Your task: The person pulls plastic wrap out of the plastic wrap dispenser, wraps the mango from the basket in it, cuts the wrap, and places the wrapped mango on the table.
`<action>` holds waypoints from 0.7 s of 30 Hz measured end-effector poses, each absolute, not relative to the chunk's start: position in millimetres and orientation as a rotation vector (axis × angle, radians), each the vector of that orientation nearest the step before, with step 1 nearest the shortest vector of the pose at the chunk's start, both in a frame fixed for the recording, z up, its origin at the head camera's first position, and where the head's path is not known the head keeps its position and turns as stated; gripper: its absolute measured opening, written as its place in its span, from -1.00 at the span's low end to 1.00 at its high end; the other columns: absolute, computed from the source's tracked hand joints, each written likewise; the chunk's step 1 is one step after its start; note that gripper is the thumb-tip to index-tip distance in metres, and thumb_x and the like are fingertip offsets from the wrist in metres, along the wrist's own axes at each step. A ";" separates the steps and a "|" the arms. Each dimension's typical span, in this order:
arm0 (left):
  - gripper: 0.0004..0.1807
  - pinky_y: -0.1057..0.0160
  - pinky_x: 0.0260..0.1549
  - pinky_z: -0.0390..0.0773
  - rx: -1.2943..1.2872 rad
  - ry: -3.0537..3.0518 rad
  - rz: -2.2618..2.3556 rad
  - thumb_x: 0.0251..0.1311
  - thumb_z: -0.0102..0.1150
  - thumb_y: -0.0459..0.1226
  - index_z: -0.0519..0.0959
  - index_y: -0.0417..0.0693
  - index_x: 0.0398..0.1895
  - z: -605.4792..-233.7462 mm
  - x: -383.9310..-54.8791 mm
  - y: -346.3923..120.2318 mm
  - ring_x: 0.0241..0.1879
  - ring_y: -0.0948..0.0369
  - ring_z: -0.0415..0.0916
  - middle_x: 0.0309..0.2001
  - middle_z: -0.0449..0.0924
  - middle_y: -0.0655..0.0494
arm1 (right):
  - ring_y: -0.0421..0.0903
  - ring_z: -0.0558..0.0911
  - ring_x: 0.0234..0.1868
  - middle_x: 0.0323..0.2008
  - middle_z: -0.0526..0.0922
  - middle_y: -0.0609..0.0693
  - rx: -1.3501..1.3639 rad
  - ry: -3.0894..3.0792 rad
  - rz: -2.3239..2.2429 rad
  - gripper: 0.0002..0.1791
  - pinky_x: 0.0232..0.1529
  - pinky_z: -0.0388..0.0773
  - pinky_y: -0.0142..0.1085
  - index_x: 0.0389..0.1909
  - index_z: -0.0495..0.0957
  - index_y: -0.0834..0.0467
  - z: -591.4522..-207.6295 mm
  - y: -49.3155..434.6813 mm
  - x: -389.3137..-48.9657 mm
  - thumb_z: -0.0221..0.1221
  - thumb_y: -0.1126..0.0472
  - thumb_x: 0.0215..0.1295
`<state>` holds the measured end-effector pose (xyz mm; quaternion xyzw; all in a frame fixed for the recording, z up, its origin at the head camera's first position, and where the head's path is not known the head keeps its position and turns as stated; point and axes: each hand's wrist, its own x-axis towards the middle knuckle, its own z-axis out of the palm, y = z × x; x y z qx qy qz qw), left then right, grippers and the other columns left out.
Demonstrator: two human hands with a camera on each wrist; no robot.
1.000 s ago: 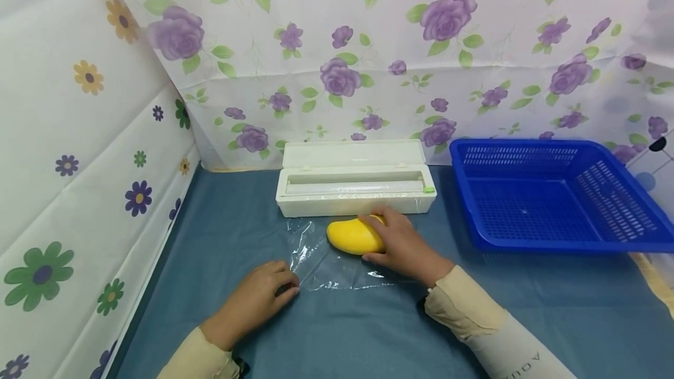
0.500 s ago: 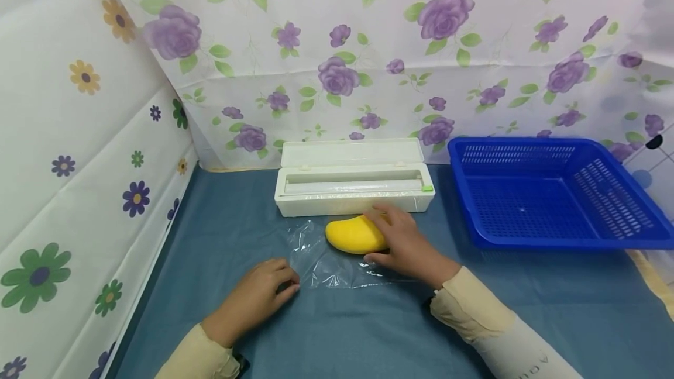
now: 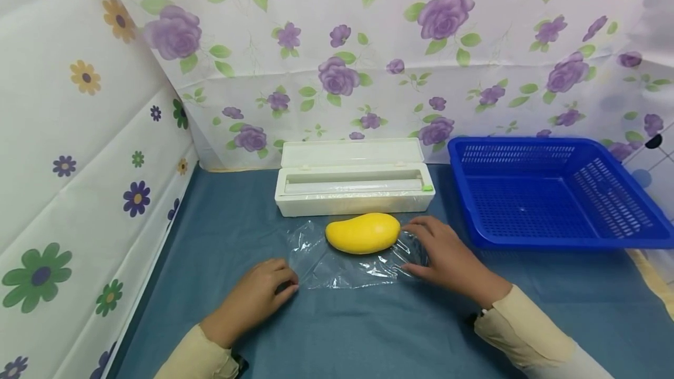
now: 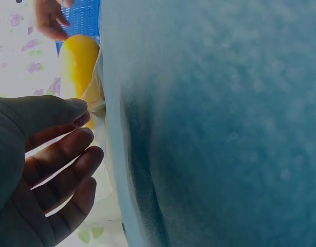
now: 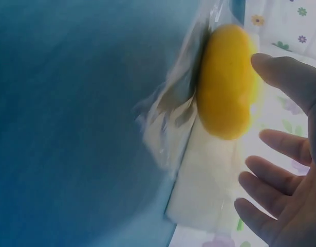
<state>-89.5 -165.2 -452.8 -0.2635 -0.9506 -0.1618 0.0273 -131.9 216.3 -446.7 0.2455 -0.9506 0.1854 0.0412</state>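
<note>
A yellow mango (image 3: 363, 234) lies on a sheet of clear plastic film (image 3: 337, 271) spread on the blue cloth. Beside the film's left edge is my left hand (image 3: 258, 294), its fingers loosely bent; in the left wrist view the thumb (image 4: 60, 110) and index fingertip lie close together near the film, and whether they touch it I cannot tell. My right hand (image 3: 447, 256) is just right of the mango, over the film's right end, with spread fingers and nothing in its grasp. The right wrist view shows the mango (image 5: 227, 82) apart from those fingers (image 5: 271, 175).
Behind the mango stands a long white film dispenser box (image 3: 358, 203), lid raised, with a roll (image 3: 353, 186) inside and a small green piece at its right end. A blue plastic basket (image 3: 558, 244) stands at the right. Flowered sheets (image 3: 337, 104) hang behind and left.
My right hand has let go of the mango and moved right, uncovering its right end. The mango has stayed on the film. My left hand has hardly moved.
</note>
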 end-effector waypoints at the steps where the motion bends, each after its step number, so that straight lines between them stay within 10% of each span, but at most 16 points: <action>1: -0.94 0.30 -0.30 0.55 -0.808 -2.940 -0.495 0.16 0.45 -0.20 0.71 0.12 -0.38 -452.7 -89.4 -165.2 -0.38 0.44 0.39 -0.40 0.50 0.39 | 0.10 0.50 0.24 0.25 0.48 0.09 0.743 -2.932 0.553 -0.19 0.30 0.42 0.15 0.30 0.47 0.08 -447.1 219.6 -130.4 0.51 -0.15 0.05; 21: -0.93 0.30 -0.31 0.55 -0.819 -2.928 -0.476 0.17 0.44 -0.20 0.70 0.13 -0.38 -453.7 -88.6 -165.1 -0.38 0.43 0.39 -0.40 0.51 0.38 | -0.33 0.48 -0.23 -0.27 0.52 -0.28 0.924 -3.097 0.397 -0.72 -0.10 0.57 -0.20 -0.23 0.63 -0.13 -462.2 249.3 -114.0 0.50 0.00 0.08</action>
